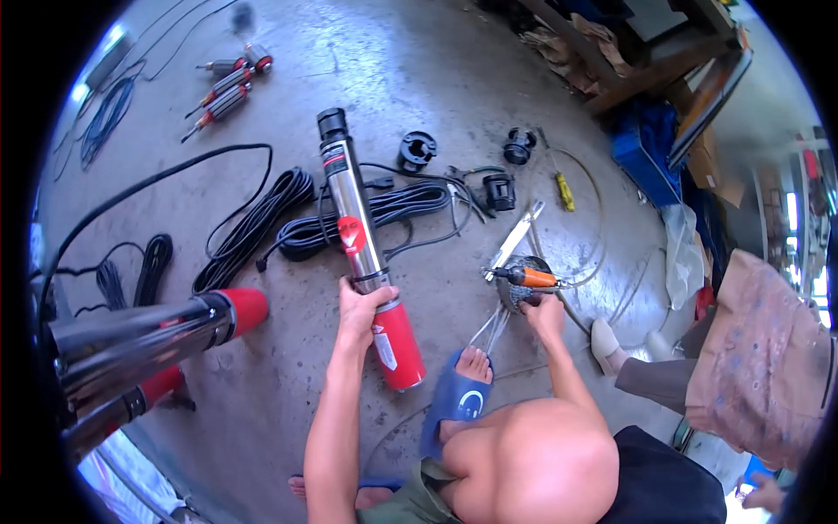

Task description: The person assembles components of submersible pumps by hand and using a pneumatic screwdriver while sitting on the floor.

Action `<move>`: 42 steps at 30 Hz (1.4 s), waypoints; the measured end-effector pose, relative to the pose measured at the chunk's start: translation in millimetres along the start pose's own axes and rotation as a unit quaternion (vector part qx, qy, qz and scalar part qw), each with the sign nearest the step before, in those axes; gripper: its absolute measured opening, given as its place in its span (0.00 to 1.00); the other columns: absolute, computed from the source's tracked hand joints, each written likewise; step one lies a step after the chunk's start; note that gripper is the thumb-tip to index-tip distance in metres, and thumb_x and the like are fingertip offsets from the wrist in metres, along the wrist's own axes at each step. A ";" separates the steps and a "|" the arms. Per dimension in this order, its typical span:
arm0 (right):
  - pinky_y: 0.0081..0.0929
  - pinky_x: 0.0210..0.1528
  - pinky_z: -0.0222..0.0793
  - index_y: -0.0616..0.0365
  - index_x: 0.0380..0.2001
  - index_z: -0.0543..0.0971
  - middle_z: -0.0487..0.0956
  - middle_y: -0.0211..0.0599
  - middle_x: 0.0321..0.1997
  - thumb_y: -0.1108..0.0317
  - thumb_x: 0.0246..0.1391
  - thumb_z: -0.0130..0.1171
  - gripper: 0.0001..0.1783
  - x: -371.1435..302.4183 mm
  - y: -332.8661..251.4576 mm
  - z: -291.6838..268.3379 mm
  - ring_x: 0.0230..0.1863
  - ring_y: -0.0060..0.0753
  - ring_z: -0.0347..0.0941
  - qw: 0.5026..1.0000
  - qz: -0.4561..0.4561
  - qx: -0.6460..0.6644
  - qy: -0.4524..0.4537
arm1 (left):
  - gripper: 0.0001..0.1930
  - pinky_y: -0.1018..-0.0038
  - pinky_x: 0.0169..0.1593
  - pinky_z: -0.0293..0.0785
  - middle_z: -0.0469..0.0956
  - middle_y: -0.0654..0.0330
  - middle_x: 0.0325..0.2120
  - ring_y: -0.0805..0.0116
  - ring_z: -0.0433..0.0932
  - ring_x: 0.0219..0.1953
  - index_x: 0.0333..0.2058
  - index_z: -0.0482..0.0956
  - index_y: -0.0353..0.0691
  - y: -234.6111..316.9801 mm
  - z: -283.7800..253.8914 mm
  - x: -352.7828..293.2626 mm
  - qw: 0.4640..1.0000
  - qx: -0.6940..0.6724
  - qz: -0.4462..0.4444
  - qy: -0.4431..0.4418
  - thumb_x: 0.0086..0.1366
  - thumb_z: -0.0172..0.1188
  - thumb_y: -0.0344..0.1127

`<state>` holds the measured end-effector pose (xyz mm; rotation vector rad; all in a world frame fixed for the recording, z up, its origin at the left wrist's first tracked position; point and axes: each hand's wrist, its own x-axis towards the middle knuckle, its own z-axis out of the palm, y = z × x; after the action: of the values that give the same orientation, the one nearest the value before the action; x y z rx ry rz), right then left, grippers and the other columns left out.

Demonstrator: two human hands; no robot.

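My left hand (pixel 358 307) is wrapped round a long submersible pump (pixel 353 214), a steel tube with a red lower end and a black ribbed cap. The pump stands tilted, its cap toward the far side. My right hand (pixel 543 314) is at a dark round dish (pixel 519 293), fingers curled down into its contents. What those fingers hold, if anything, is hidden. Across the dish lies a tool with an orange and black handle (pixel 531 277), just beyond my fingers. A flat silver bar (pixel 517 234) rests against the dish's far edge.
Coiled black cables (pixel 384 214) lie behind the pump. Black plastic fittings (pixel 417 150) and a yellow screwdriver (pixel 565 192) are on the floor beyond. More pumps (pixel 157 336) stick in at left. Several motor rotors (pixel 223 92) lie far left. Another person in a stained apron (pixel 751 358) is at right.
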<state>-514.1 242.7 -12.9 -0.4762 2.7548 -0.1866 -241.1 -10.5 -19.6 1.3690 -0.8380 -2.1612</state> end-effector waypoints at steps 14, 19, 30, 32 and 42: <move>0.20 0.29 0.73 0.63 0.40 0.85 0.83 0.32 0.30 0.65 0.58 0.64 0.13 -61.2 -95.3 -12.8 0.28 0.19 0.75 0.891 -0.171 0.345 -0.241 | 0.38 0.63 0.43 0.82 0.74 0.53 0.39 0.62 0.79 0.38 0.52 0.62 0.34 1.6 -4.0 -1.1 1.000 0.015 -0.014 0.008 0.43 0.75 0.29; 0.20 0.30 0.72 0.64 0.36 0.84 0.83 0.33 0.29 0.66 0.54 0.68 0.12 -56.1 -201.9 18.5 0.29 0.21 0.77 0.829 -0.232 0.399 -0.314 | 0.37 0.62 0.42 0.83 0.75 0.51 0.40 0.60 0.81 0.38 0.51 0.61 0.33 -2.7 -3.2 4.1 1.000 0.000 -0.005 -0.007 0.45 0.74 0.27; 0.17 0.31 0.68 0.59 0.35 0.82 0.79 0.25 0.30 0.69 0.52 0.70 0.09 -42.9 -227.2 61.8 0.30 0.16 0.73 0.767 -0.112 0.527 -0.348 | 0.35 0.66 0.41 0.83 0.75 0.50 0.41 0.61 0.81 0.38 0.50 0.61 0.32 -7.4 -3.4 7.6 1.000 -0.005 0.004 -0.001 0.46 0.73 0.25; 0.17 0.31 0.69 0.59 0.36 0.82 0.79 0.26 0.31 0.70 0.52 0.70 0.09 -42.9 -223.2 63.1 0.31 0.16 0.73 0.748 -0.112 0.530 -0.383 | 0.35 0.67 0.41 0.83 0.75 0.50 0.41 0.62 0.81 0.37 0.51 0.61 0.32 -8.2 -4.7 7.7 1.000 -0.012 0.005 -0.005 0.46 0.73 0.25; 0.25 0.31 0.71 0.65 0.30 0.83 0.79 0.36 0.30 0.72 0.49 0.69 0.07 -50.4 -224.9 59.6 0.28 0.27 0.76 0.800 -0.444 0.384 -0.122 | 0.36 0.60 0.45 0.83 0.74 0.51 0.41 0.59 0.80 0.41 0.52 0.60 0.33 -10.4 -5.4 7.9 1.000 -0.011 0.001 0.006 0.46 0.72 0.25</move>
<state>-380.6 45.7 -11.8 -1.3541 1.7494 -1.2792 -239.9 -9.6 -33.7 1.3677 -0.8081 -2.1533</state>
